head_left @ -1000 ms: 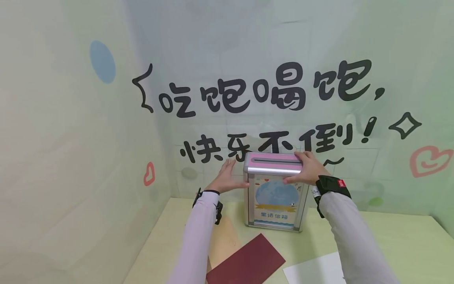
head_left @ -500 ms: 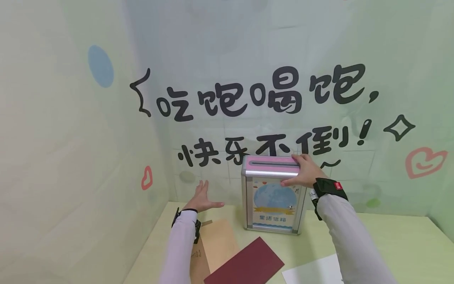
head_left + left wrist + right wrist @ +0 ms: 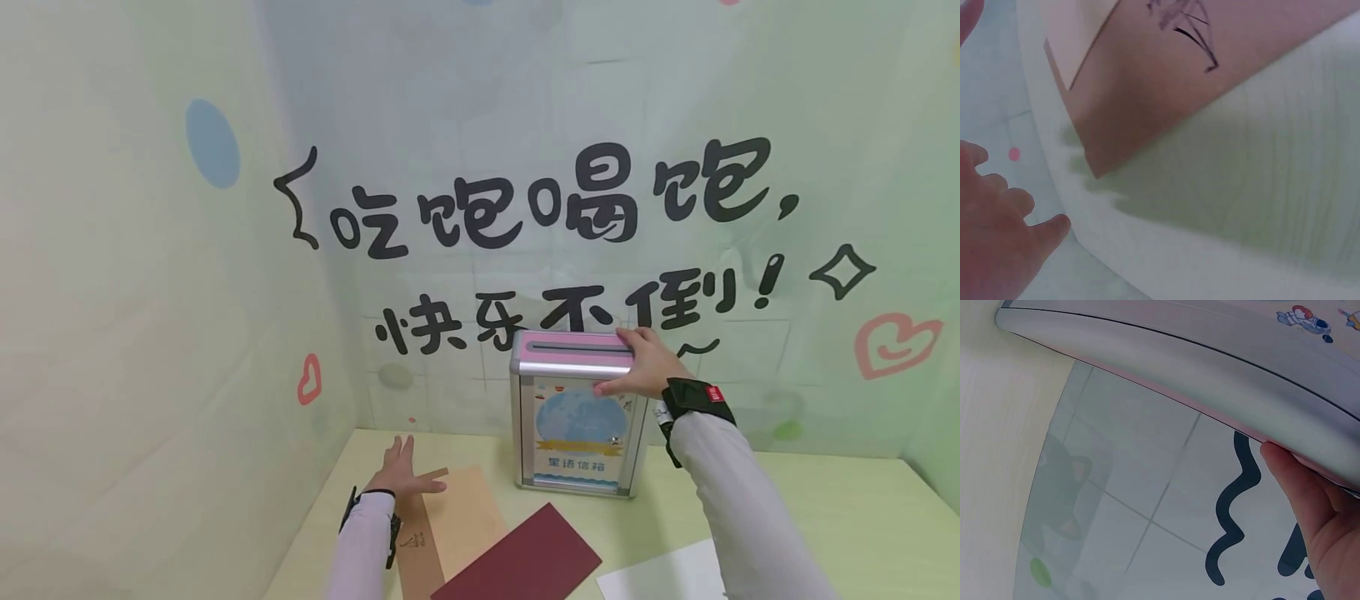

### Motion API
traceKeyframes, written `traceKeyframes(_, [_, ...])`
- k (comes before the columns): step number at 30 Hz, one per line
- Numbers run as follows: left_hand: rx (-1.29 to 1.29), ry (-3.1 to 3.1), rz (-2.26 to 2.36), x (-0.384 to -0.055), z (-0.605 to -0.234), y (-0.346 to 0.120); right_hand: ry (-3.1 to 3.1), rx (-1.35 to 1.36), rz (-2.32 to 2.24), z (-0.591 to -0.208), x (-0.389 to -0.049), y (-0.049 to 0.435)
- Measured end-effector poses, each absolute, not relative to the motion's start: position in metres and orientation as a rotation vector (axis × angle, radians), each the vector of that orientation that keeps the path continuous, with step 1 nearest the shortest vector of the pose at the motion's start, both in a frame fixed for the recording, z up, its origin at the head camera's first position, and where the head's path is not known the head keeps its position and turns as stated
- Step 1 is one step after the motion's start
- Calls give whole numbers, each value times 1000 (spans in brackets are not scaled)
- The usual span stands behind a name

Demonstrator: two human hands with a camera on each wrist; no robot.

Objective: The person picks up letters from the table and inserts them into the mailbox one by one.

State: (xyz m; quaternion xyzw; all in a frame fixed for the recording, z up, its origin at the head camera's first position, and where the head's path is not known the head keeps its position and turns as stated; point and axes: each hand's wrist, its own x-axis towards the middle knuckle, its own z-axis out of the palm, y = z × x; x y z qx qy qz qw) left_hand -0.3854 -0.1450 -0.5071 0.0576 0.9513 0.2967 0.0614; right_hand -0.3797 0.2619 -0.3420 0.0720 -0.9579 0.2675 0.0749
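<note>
Box, pink-topped, upright on table, upper right end gripped by right hand and partly hidden, left hand with fingers apart, near brown paper, its near end cut off.

head view looks forward and down at the box from farthest off; right-wrist view, close beside it, shares it; left-wrist view, left of it, shares the brown envelope close up.
</note>
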Motion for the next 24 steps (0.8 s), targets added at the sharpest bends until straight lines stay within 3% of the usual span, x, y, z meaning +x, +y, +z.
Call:
traceKeyframes(7, [60,2873,830,-372,-526,-159,-2876,211,800,-341,-380,261])
traceKeyframes(24, [105,3034,451,-369,-562,-168,-2872,212,780,-341,-378,260])
